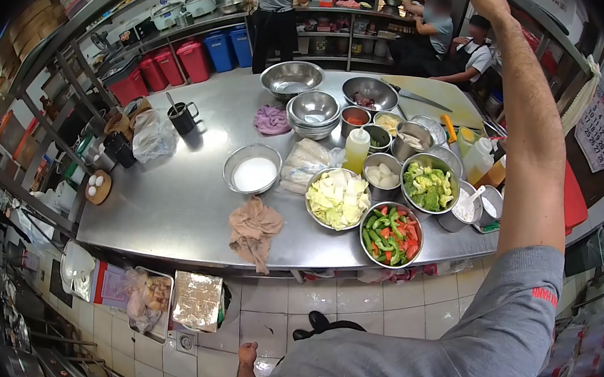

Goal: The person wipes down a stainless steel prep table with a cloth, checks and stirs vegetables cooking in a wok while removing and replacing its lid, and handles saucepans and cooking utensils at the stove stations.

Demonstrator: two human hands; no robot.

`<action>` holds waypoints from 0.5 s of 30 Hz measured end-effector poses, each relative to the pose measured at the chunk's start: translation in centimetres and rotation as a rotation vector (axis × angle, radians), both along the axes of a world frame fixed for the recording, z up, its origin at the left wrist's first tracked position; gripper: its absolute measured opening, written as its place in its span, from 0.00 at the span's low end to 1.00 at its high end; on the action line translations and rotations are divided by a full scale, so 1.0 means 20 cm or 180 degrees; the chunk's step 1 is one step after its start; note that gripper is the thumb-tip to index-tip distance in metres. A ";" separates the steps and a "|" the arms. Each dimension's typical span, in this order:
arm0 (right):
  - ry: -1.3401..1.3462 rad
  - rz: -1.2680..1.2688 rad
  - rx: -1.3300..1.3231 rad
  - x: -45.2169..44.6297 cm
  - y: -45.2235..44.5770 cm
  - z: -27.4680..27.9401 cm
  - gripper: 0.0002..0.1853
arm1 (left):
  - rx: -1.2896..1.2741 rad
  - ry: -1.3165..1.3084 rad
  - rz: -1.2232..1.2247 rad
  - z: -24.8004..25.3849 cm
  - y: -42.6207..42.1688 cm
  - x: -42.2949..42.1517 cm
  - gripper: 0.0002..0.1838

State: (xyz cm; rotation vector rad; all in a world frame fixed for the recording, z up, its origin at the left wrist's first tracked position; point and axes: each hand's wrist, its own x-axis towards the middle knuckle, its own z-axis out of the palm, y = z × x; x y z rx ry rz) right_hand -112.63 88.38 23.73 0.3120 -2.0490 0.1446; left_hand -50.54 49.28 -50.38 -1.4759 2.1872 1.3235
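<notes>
My right arm is raised along the right side, and my right hand (488, 0) reaches the top edge of the view, where its fingers are cut off. Low beside my body hangs my left hand (248, 355), its fingers curled closed with nothing visible in them. It is below the steel table (167, 211). On the table's near right stand bowls of cut peppers (391, 235), cabbage pieces (338, 198) and broccoli (430, 186). A tan cloth (254, 229) lies near the front edge, with a bowl of white powder (254, 175) behind it.
Stacked steel bowls (314, 110), an oil bottle (356, 151) and a knife (416, 96) on a cutting board are farther back. A black mug (183, 117) stands left. A foil-covered tray (197, 301) sits low at front left. Several people are at the back.
</notes>
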 end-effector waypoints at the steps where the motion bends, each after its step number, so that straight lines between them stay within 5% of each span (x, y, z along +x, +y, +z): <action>1: 0.0052 0.0029 0.0014 0.02 -0.01 0.00 0.37 | 0.0009 0.0061 0.0003 -0.04 0.00 0.00 0.18; 8: 0.0185 -0.0032 -0.0029 0.09 -0.07 -0.01 0.31 | 0.0024 0.0268 0.0073 -0.06 0.06 0.02 0.17; 11: -0.0778 -0.0301 0.0119 0.11 -0.04 0.05 0.47 | -0.0304 0.0938 0.0035 0.05 0.00 -0.15 0.16; 12: -0.0678 -0.0326 0.0195 0.14 -0.05 0.04 0.43 | -0.0865 0.1184 -0.0130 0.32 0.02 -0.28 0.15; 13: -0.0714 -0.0267 0.0214 0.15 -0.06 0.04 0.43 | -0.0912 0.1595 -0.0045 0.32 -0.04 -0.38 0.13; 15: -0.0295 -0.0412 0.0420 0.14 -0.04 0.02 0.41 | -0.0697 0.2075 0.0341 0.75 0.00 -0.65 0.12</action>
